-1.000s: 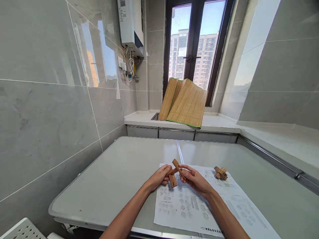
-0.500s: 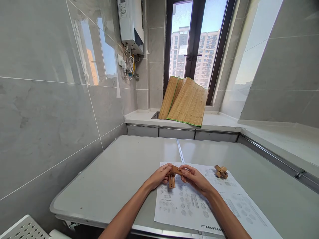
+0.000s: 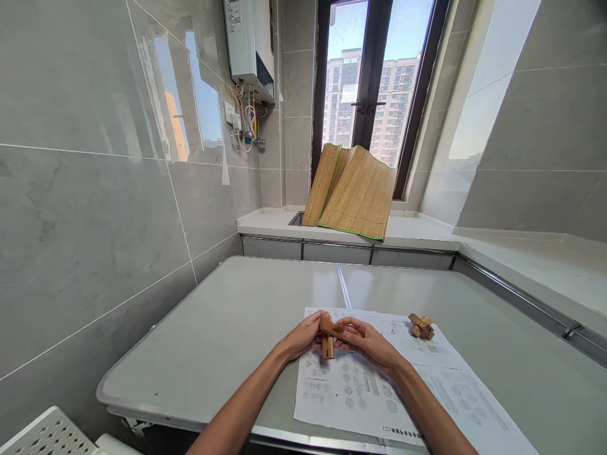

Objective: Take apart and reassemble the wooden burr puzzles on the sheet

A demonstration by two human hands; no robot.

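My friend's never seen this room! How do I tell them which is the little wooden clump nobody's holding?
Find the big pale table, then the printed paper spread on it. At the paper's far right corner sits a brown wooden clump, its pieces poking out in different directions. Unlike the other wooden pieces, held between the left hand and right hand, it lies untouched.

Green-edged mat [image 3: 359, 194]; dark-framed window [image 3: 370, 82]

The left hand [image 3: 302, 335] and right hand [image 3: 366, 342] partly hide the wooden pieces [image 3: 327, 347] between them, so how these join is unclear. Print on the paper sheet [image 3: 353, 392] is too small to read; the view's edges crop it, the perforated white panel [image 3: 52, 436] and the heater [image 3: 247, 50]
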